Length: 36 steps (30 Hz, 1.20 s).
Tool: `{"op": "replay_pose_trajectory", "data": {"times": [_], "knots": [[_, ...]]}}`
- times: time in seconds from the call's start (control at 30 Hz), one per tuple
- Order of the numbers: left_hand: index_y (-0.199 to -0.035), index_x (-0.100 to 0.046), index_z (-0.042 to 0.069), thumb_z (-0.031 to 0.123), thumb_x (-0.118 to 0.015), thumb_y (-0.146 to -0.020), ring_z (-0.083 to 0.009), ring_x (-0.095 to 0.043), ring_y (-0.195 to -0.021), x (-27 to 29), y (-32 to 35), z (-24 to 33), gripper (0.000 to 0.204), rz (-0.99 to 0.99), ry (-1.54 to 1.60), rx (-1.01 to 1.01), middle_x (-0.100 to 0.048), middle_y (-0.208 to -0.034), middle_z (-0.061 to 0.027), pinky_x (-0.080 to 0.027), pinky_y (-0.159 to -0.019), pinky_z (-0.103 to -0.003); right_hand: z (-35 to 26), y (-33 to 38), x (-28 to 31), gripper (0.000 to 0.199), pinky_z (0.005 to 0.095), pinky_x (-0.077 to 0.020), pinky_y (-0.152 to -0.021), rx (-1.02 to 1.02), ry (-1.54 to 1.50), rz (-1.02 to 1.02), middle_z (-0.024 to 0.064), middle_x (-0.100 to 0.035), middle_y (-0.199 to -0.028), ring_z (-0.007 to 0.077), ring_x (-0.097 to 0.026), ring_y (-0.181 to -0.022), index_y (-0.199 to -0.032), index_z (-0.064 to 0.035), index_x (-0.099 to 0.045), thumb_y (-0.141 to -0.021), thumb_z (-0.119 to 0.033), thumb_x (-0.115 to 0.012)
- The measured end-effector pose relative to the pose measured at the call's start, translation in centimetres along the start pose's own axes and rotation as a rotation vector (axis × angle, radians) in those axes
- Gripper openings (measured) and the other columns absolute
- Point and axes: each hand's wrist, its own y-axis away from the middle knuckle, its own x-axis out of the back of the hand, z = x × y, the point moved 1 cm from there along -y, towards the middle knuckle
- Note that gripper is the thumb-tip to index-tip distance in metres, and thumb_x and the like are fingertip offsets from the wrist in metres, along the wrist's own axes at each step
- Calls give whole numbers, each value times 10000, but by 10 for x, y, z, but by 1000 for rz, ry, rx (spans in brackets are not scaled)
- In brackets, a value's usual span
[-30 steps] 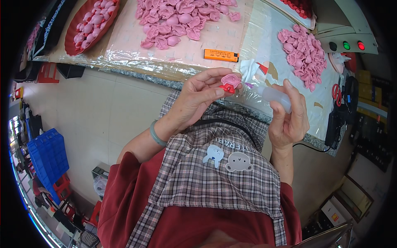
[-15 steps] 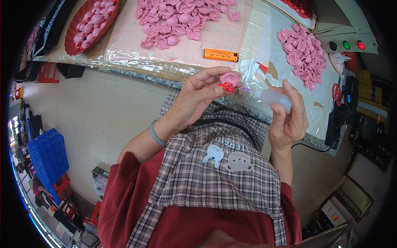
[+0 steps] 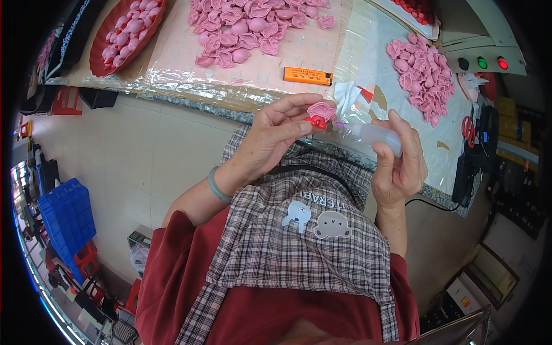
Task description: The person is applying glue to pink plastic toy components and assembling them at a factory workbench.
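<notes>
Between the thumb and fingers of my left hand [image 3: 275,133] is a small pink shell-shaped plastic piece [image 3: 320,110] with a red piece [image 3: 315,121] against its lower side. My right hand [image 3: 401,164] grips a translucent squeeze bottle [image 3: 379,138], tipped on its side. The bottle's thin purplish nozzle [image 3: 340,124] points left and lies close beside the red piece; whether it touches I cannot tell. Both hands are over the table's front edge.
Loose pink pieces lie heaped at the table's middle [image 3: 247,31] and right [image 3: 422,77]. A red dish [image 3: 99,64] of pink-and-red pieces stands at the left. An orange lighter [image 3: 307,76], white tissue [image 3: 346,95] and red-handled scissors [image 3: 468,131] lie around. A machine with lights [image 3: 489,60] is at far right.
The bottle and my right hand have shifted slightly left, bringing the nozzle nearer the red piece. My left hand has barely moved.
</notes>
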Motion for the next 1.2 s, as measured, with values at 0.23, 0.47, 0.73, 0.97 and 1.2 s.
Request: {"op": "replay_pose_trajectory", "data": {"times": [0.23,0.47,0.73,0.97,1.2], "knots": [[-1300,-507,1,10,-598,-872,-238,-545,-1208,1,-1,-1,438,-25,-51,-32,-548,-1312,-181,-438,-1047,-383,3,-1,0,393,301,-526,-604,30,21,14,145,-692,-898,230,-670,-726,-1171,26,-602,-844,-166,-707],[-1290,-518,4,7,-599,-874,-237,-551,-1201,1,-1,-4,424,-19,-88,-48,-558,-1298,-179,-442,-1043,-376,3,-1,0,389,304,-532,-613,22,62,34,154,-690,-918,235,-675,-740,-1169,35,-604,-848,-161,-702],[-1295,-513,5,6,-593,-878,-244,-552,-1199,0,0,-2,424,5,-84,-17,-556,-1299,-179,-451,-1030,-376,-3,-3,3,361,289,-525,-642,67,152,-18,165,-673,-887,221,-663,-780,-1203,58,-576,-914,-150,-637],[-1316,-489,-5,7,-585,-884,-224,-550,-1190,0,0,-2,443,7,-33,-9,-553,-1299,-169,-451,-1030,-378,-6,-4,1,377,302,-532,-653,123,141,-40,180,-679,-908,240,-671,-775,-1192,70,-576,-891,-142,-658],[-1314,-494,-15,15,-588,-892,-199,-563,-1160,0,0,0,433,38,16,15,-568,-1271,-148,-463,-1004,-340,-6,-3,1,387,304,-532,-663,112,120,-80,188,-677,-918,245,-673,-779,-1203,69,-571,-885,-133,-661]]}}
